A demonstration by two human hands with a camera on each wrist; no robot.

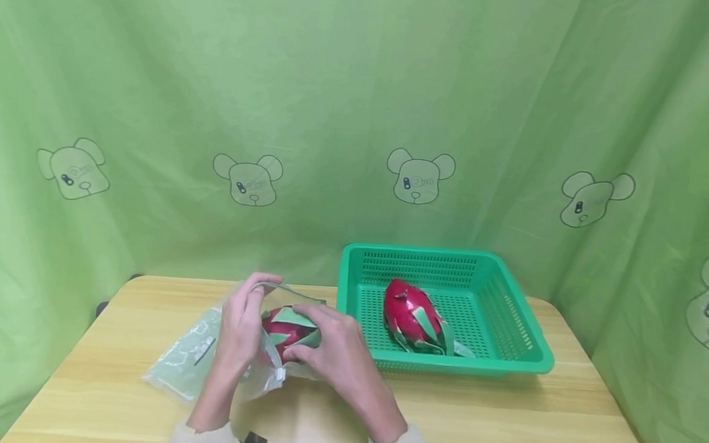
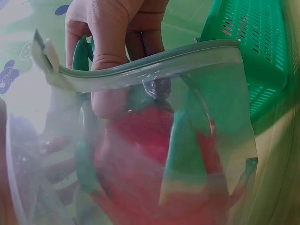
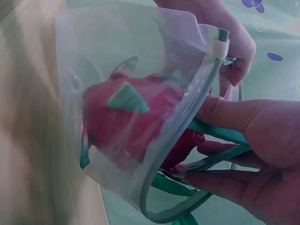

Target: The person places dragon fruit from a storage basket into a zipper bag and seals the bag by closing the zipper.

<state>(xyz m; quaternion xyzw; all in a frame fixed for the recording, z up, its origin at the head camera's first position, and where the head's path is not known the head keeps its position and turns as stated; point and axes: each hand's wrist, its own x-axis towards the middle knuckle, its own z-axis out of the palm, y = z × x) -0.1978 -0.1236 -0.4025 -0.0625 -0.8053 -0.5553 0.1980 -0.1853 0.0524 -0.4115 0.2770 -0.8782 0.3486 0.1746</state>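
A red dragon fruit (image 1: 283, 329) with green leafy scales sits mostly inside a clear zip bag (image 3: 70, 79). My right hand (image 1: 340, 349) grips the fruit's leafy end, thumb and fingertips reaching in past the bag's mouth. On the other side, my left hand (image 1: 241, 323) holds the bag by its edge. The bag's zip strip (image 2: 154, 61) arcs around the opening, with a white slider (image 3: 220, 49) at one end. Through the plastic, the fruit's red body (image 2: 140, 140) shows in the left wrist view.
A green plastic basket (image 1: 533, 331) stands right of my hands. Inside lies another dragon fruit (image 1: 406, 313). More clear plastic bagging (image 1: 181, 363) lies flat on the wooden table (image 1: 501, 420), left of my left hand. A green curtain (image 1: 339, 78) hangs behind and at both sides.
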